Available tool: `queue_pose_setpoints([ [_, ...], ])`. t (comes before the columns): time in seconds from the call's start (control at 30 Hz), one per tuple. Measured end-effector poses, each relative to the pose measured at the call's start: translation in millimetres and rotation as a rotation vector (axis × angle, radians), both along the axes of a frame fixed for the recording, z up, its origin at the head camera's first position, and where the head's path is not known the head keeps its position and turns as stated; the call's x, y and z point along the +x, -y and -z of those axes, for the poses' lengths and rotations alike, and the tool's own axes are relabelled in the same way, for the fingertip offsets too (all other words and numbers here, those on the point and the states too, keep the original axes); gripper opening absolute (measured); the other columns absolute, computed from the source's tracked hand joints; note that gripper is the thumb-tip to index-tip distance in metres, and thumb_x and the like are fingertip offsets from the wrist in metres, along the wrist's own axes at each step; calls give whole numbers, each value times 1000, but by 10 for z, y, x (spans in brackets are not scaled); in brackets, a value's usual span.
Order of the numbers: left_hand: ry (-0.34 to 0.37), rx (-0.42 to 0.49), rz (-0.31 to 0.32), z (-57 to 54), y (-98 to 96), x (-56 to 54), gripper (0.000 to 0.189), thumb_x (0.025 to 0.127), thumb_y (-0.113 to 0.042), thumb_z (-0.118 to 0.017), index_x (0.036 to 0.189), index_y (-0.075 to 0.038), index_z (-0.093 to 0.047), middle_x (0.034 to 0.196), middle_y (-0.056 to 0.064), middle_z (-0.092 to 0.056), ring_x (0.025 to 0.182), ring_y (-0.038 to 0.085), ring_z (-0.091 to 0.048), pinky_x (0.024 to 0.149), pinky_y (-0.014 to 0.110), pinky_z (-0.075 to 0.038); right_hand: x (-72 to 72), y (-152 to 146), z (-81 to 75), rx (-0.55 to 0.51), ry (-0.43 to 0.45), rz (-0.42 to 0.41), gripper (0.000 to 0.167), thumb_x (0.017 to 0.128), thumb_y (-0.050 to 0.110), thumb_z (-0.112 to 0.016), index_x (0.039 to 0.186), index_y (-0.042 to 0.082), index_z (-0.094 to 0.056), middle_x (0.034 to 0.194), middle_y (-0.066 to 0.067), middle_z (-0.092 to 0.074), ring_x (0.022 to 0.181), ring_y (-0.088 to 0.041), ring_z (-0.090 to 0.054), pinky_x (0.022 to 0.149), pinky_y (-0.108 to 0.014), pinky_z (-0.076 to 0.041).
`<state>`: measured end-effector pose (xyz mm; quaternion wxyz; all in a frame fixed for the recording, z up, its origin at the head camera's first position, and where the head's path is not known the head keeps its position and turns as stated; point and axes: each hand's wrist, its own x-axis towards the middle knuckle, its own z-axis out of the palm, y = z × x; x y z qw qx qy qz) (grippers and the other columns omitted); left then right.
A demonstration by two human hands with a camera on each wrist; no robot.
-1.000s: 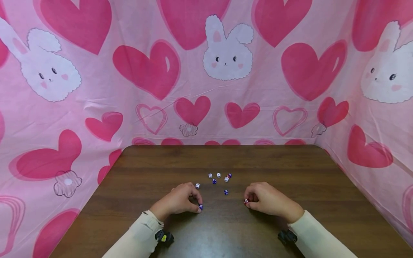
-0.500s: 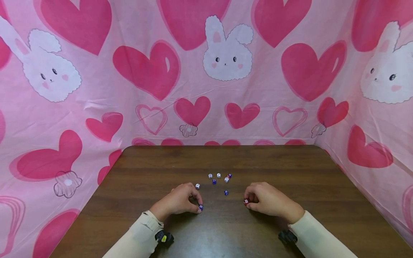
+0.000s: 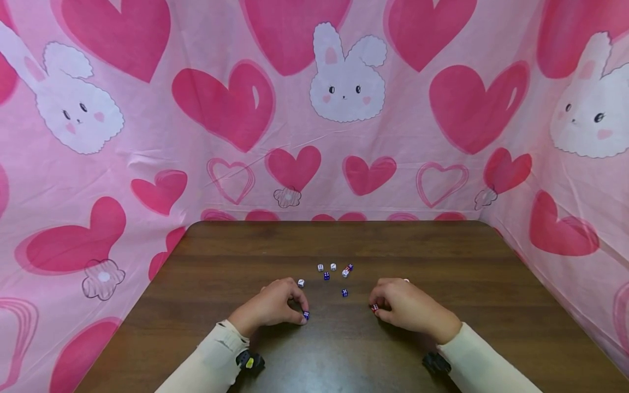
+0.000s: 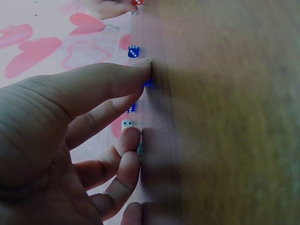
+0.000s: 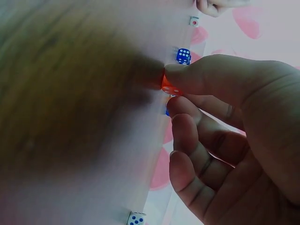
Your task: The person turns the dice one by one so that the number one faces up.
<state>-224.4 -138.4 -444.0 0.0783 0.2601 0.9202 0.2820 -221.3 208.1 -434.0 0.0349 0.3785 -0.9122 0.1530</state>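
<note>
In the head view my left hand (image 3: 276,303) pinches a blue die (image 3: 306,315) between thumb and index finger, low at the brown table (image 3: 314,349). In the left wrist view, thumb and finger cover most of that die. Opposite, my right hand (image 3: 411,307) pinches a red die (image 3: 375,308), whose white-dotted face shows in the right wrist view beneath the thumb. A white die (image 3: 301,283) lies just beyond the left hand's fingers. Another blue die (image 3: 344,293) sits between the hands, a little farther back.
Farther back lie white dice (image 3: 320,267), a blue die (image 3: 326,276) and a small cluster (image 3: 345,273) of white, red and blue dice. A white die (image 3: 406,280) peeks out behind the right hand. Pink heart-patterned cloth (image 3: 295,125) surrounds the table's back and sides.
My right hand has shifted slightly to the left, and a white die now shows behind it. The left hand and the dice on the table stay where they were.
</note>
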Motion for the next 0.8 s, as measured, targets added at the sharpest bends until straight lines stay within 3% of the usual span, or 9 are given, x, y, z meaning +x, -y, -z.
queue_pose_setpoints([
  [0.17, 3, -1, -1, 4, 1, -2, 19, 76, -27, -93, 79, -33, -75, 97, -13, -61, 96, 12, -55, 88, 57, -35, -11, -3, -5, -4, 18, 1, 11, 86, 17, -82, 92, 21, -74, 85, 15, -63, 75, 2, -53, 69, -25, -49],
  [0.5, 4, -9, 2, 6, -1, 0, 19, 76, -27, -93, 79, -33, -74, 96, -13, -61, 96, 11, -55, 86, 53, -34, -30, -22, 6, -80, 171, 30, 11, 89, 16, -81, 91, 23, -73, 79, 19, -64, 69, 3, -57, 65, -21, -51],
  [0.8, 11, 0, 2, 3, 0, -8, 19, 76, -28, -93, 79, -33, -75, 96, -13, -61, 96, 12, -55, 87, 54, -33, -61, -65, 35, -81, 178, 51, 14, 88, 17, -83, 89, 27, -72, 82, 17, -61, 72, -1, -56, 65, -22, -49],
])
